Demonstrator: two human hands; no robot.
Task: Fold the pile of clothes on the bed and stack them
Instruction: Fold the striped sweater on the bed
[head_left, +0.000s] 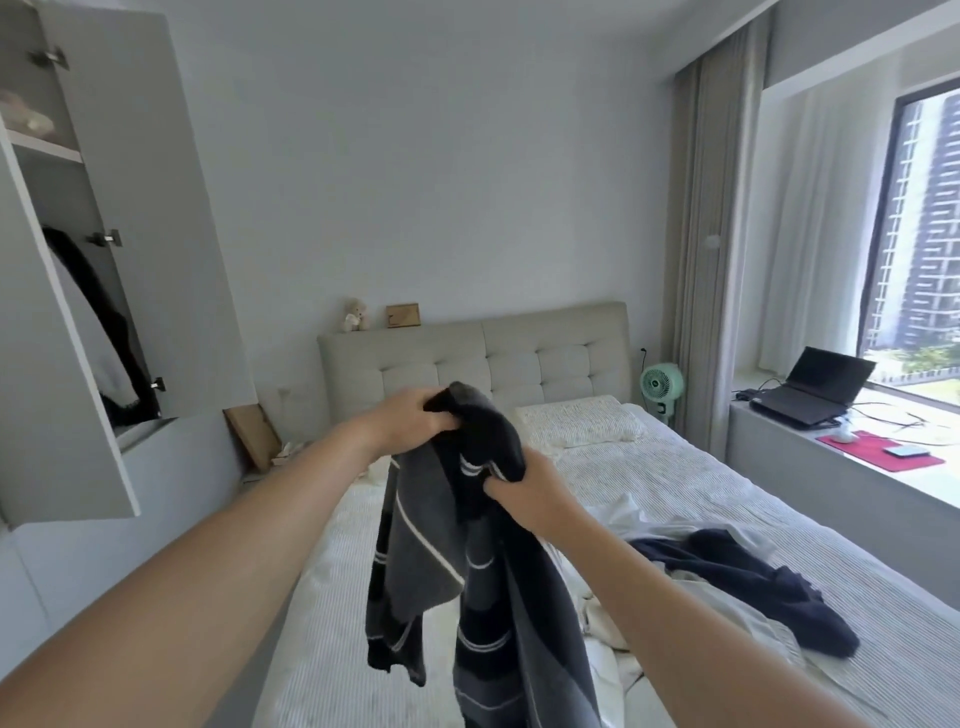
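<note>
A dark grey and black striped garment hangs in the air over the bed, held up by both hands. My left hand grips its top edge, fingers curled over the fabric. My right hand grips a bunched black part with white stripes just below and to the right. The garment drapes down past the frame's lower edge. On the bed to the right lies a crumpled dark navy garment on top of rumpled white clothes.
A pillow lies at the padded headboard. An open wardrobe door juts out at the left. A green fan stands beside the bed. A laptop and red mat sit on the window ledge at right.
</note>
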